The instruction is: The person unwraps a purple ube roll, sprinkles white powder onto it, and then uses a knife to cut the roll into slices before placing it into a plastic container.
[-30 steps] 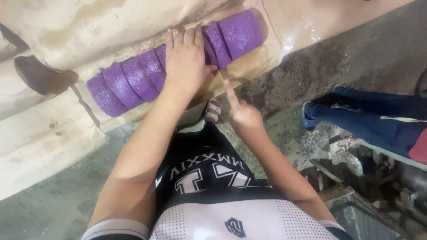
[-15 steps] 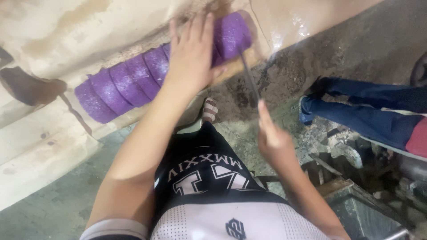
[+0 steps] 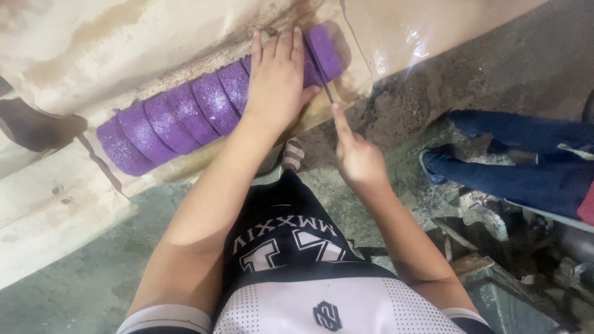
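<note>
A long purple roll (image 3: 179, 114), cut into several thick slices that still lie together, rests on a brown paper-covered bench (image 3: 124, 37). My left hand (image 3: 276, 80) lies flat on the roll near its right end, fingers spread, pressing it down. In my right hand (image 3: 356, 154) is a thin dark blade (image 3: 318, 65), index finger stretched along it. The blade stands in the roll just right of my left hand, with one end piece (image 3: 325, 49) beyond it.
Another person's legs in blue jeans (image 3: 520, 154) stretch in from the right over the dirty concrete floor (image 3: 80, 291). Scrap and debris (image 3: 495, 247) lie at the lower right. A dark stain (image 3: 34, 124) marks the bench at left.
My right hand has come up from beside my body and set the blade into the roll's right end. My left hand has stayed pressed on the roll.
</note>
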